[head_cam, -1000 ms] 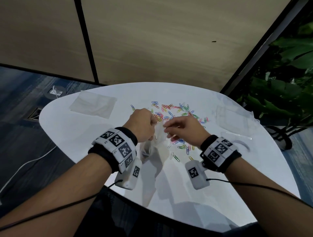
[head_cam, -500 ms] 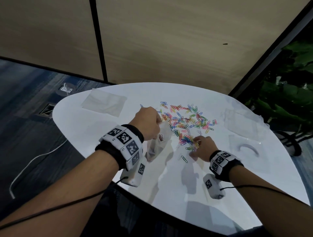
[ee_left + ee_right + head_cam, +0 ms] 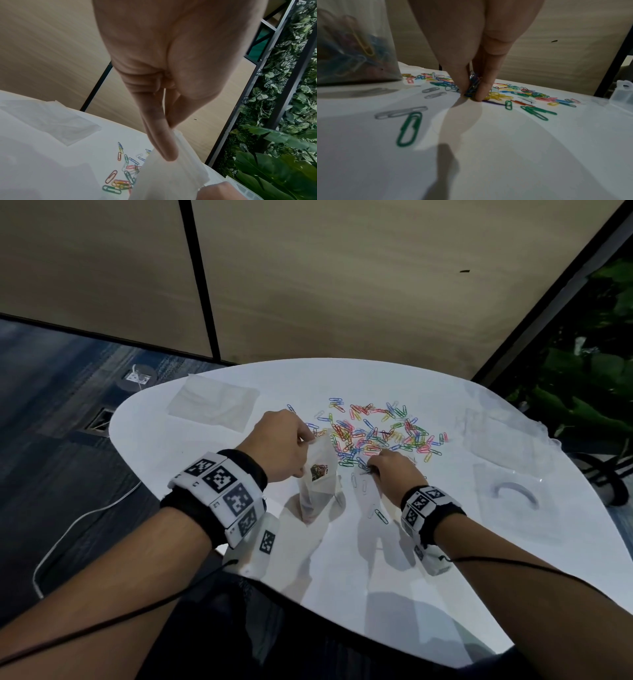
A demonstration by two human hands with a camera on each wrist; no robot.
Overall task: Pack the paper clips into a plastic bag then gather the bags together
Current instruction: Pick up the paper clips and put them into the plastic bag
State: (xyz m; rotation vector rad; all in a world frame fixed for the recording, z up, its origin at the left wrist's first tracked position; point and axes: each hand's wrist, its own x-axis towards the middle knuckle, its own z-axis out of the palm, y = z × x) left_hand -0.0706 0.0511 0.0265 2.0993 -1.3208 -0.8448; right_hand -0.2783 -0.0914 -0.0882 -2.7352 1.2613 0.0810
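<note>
A heap of coloured paper clips (image 3: 376, 433) lies in the middle of the white table (image 3: 445, 559). My left hand (image 3: 284, 443) pinches the rim of a clear plastic bag (image 3: 317, 474) and holds it upright; several clips sit inside. In the left wrist view the fingers (image 3: 161, 142) press the bag's (image 3: 168, 175) top edge. My right hand (image 3: 390, 469) is down at the near edge of the heap. In the right wrist view its fingertips (image 3: 481, 93) pinch a small bunch of clips (image 3: 472, 88) against the table. The bag (image 3: 351, 40) with clips stands to the left.
An empty flat bag (image 3: 212, 402) lies at the table's far left. More clear bags (image 3: 496, 436) and a clear packet (image 3: 510, 491) lie at the right. Loose clips (image 3: 380, 515) lie near my right wrist. Green plants (image 3: 589, 392) stand beyond the right edge.
My right hand left the bag's mouth, moved right and down to the heap, and now pinches clips on the table. The left hand still holds the bag upright.
</note>
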